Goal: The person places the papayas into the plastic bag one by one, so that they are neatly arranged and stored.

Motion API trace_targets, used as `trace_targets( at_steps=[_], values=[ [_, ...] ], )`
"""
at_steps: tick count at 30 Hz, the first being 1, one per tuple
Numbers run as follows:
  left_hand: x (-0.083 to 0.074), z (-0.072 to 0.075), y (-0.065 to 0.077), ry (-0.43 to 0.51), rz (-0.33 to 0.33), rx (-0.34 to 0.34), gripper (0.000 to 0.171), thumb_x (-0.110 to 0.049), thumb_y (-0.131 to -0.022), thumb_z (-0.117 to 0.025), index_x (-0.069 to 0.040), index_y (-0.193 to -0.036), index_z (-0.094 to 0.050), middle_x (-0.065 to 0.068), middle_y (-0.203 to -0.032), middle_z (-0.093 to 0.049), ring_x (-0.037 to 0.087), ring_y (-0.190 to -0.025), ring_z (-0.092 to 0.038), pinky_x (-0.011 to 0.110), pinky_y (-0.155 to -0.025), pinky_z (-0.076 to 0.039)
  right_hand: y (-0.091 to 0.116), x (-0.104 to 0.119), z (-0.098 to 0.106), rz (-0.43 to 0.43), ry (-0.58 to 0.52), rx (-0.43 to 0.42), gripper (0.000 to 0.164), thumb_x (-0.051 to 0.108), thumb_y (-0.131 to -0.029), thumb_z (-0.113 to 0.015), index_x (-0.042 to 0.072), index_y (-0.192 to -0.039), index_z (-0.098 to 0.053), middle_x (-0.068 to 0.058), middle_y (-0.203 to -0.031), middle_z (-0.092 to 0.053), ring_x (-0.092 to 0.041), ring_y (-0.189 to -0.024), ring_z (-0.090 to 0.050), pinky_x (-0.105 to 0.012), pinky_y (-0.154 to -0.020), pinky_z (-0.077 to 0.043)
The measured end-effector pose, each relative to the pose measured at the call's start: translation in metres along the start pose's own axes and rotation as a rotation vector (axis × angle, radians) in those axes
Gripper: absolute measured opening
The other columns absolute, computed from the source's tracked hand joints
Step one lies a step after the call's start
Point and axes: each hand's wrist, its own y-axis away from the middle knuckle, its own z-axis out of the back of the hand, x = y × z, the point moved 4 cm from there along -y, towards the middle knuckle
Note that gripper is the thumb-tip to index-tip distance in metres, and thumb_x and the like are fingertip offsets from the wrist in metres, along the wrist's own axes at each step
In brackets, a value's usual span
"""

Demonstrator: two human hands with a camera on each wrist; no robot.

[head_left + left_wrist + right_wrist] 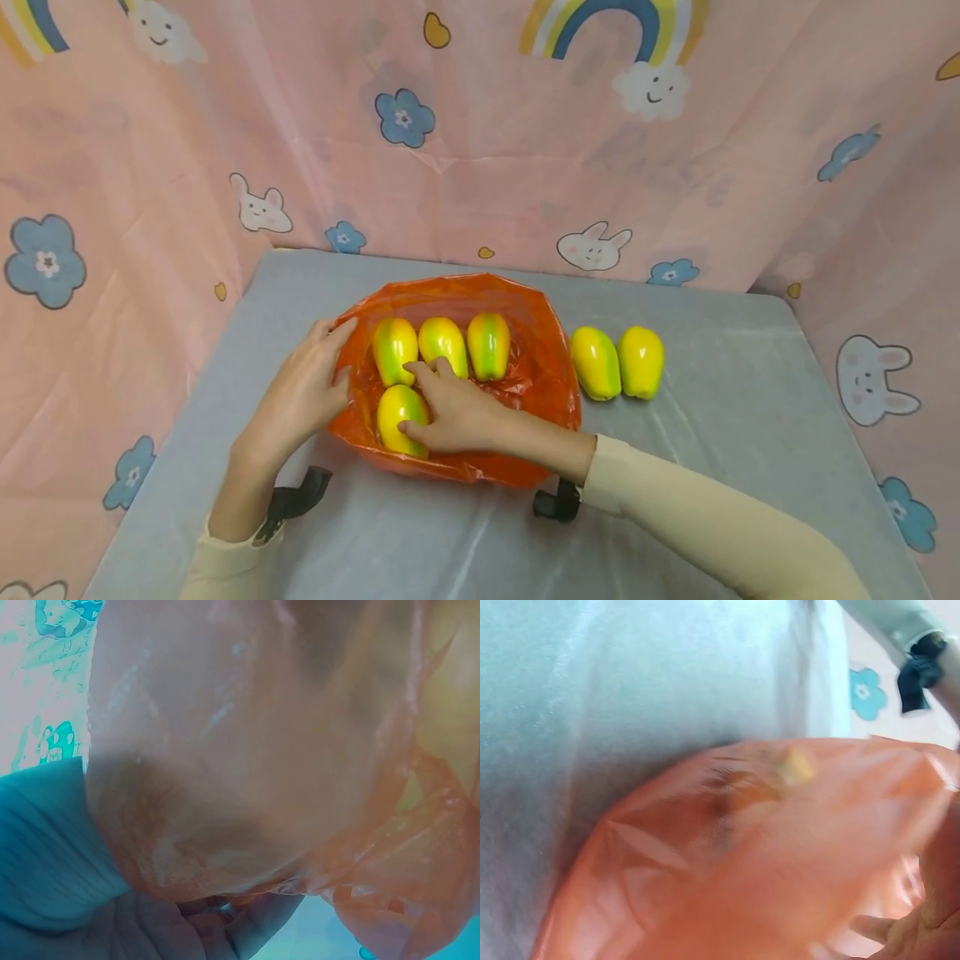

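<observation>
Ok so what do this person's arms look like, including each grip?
The arms wear a plain cream fabric left sleeve and a matching right sleeve. At the wrists are a flat black left strap and a similar right strap, each with an end sticking out. The left grip and right grip are bare, without gloves. I see no cables.

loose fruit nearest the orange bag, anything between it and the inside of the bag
Yes: in the head view, the right wall of the orange bag stands between the nearest fruit and the bag's inside. The other loose fruit lies farther out, not in the way. Nothing else visible stands between.
</observation>
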Motion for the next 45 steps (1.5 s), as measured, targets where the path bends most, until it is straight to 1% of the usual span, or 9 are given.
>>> trace_targets(
  at_steps=[4, 7, 10, 15, 21, 28, 34, 38, 45],
  values=[
    [-0.001, -0.001, -0.001, -0.004, 0.002, 0.004, 0.065, 0.006, -0.093, -0.065, 0.007, -0.155, -0.046, 0.029, -0.145, -0.053, 0.047, -0.121, -0.062, 0.061, -0.1, -0.057, 0.012, 0.001, 0.013, -0.001, -0.014, -0.02, 0.078, 0.046, -0.098, -0.071, 0.02, -0.163, -0.036, -0.016, -0.154, -0.046, -0.022, -0.087, -0.066, -0.034, -0.08, -0.062],
    [-0.001, -0.001, 0.0, -0.005, 0.0, 0.004, 0.065, 0.006, -0.093, -0.065, 0.007, -0.155, -0.046, 0.029, -0.144, -0.053, 0.046, -0.119, -0.062, 0.061, -0.099, -0.058, 0.021, 0.001, 0.022, 0.012, -0.037, -0.046, 0.076, 0.047, -0.099, -0.07, 0.021, -0.163, -0.038, -0.016, -0.159, -0.043, -0.024, -0.1, -0.068, -0.043, -0.09, -0.064],
    [-0.001, -0.002, 0.0, -0.006, -0.001, 0.006, 0.065, 0.006, -0.093, -0.065, 0.007, -0.155, -0.046, 0.03, -0.144, -0.052, 0.046, -0.118, -0.062, 0.061, -0.099, -0.058, 0.028, 0.0, 0.029, 0.034, -0.073, -0.069, 0.074, 0.045, -0.099, -0.07, 0.021, -0.162, -0.04, -0.014, -0.16, -0.041, -0.028, -0.113, -0.068, -0.048, -0.098, -0.062],
    [-0.001, -0.002, -0.001, -0.006, -0.003, 0.008, 0.065, 0.007, -0.093, -0.064, 0.008, -0.155, -0.046, 0.03, -0.145, -0.052, 0.048, -0.123, -0.06, 0.063, -0.102, -0.056, 0.037, -0.006, 0.037, 0.058, -0.146, -0.104, 0.068, 0.041, -0.1, -0.071, 0.022, -0.159, -0.044, -0.013, -0.156, -0.045, -0.03, -0.122, -0.065, -0.048, -0.103, -0.059],
    [-0.002, 0.001, -0.003, -0.005, -0.007, -0.007, 0.065, 0.006, -0.093, -0.064, 0.007, -0.155, -0.045, 0.029, -0.146, -0.052, 0.047, -0.123, -0.06, 0.062, -0.101, -0.057, 0.048, -0.015, 0.051, 0.099, -0.191, -0.197, 0.063, 0.04, -0.099, -0.072, 0.022, -0.155, -0.049, -0.011, -0.151, -0.05, -0.03, -0.136, -0.059, -0.048, -0.103, -0.059],
    [-0.001, 0.002, 0.0, 0.001, 0.006, -0.003, 0.065, 0.006, -0.093, -0.064, 0.007, -0.155, -0.046, 0.029, -0.146, -0.052, 0.046, -0.122, -0.06, 0.061, -0.1, -0.057, 0.062, -0.029, 0.057, 0.152, -0.305, -0.271, 0.058, 0.034, -0.101, -0.072, 0.02, -0.152, -0.05, -0.008, -0.154, -0.049, -0.028, -0.13, -0.065, -0.042, -0.101, -0.062],
    [-0.001, 0.002, 0.0, -0.002, -0.002, -0.003, 0.065, 0.007, -0.093, -0.064, 0.007, -0.156, -0.045, 0.029, -0.15, -0.049, 0.048, -0.126, -0.06, 0.062, -0.101, -0.056, 0.071, -0.039, 0.06, 0.163, -0.346, -0.344, 0.055, 0.03, -0.1, -0.073, 0.02, -0.151, -0.053, -0.007, -0.152, -0.051, -0.03, -0.131, -0.065, -0.047, -0.101, -0.062],
    [0.0, 0.001, 0.001, -0.004, 0.003, 0.001, 0.065, 0.007, -0.093, -0.064, 0.006, -0.156, -0.045, 0.029, -0.149, -0.05, 0.047, -0.123, -0.06, 0.061, -0.1, -0.057, 0.081, -0.044, 0.063, 0.184, -0.374, -0.402, 0.052, 0.026, -0.1, -0.073, 0.018, -0.149, -0.055, -0.009, -0.15, -0.054, -0.03, -0.133, -0.064, -0.048, -0.102, -0.061],
    [0.0, -0.001, 0.001, -0.013, 0.001, 0.004, 0.065, 0.006, -0.093, -0.063, 0.006, -0.156, -0.045, 0.028, -0.149, -0.05, 0.045, -0.122, -0.059, 0.062, -0.103, -0.056, 0.099, -0.055, 0.065, 0.225, -0.488, -0.487, 0.045, 0.018, -0.102, -0.07, 0.017, -0.145, -0.058, -0.005, -0.141, -0.062, -0.026, -0.127, -0.067, -0.032, -0.096, -0.063]
  ],
)
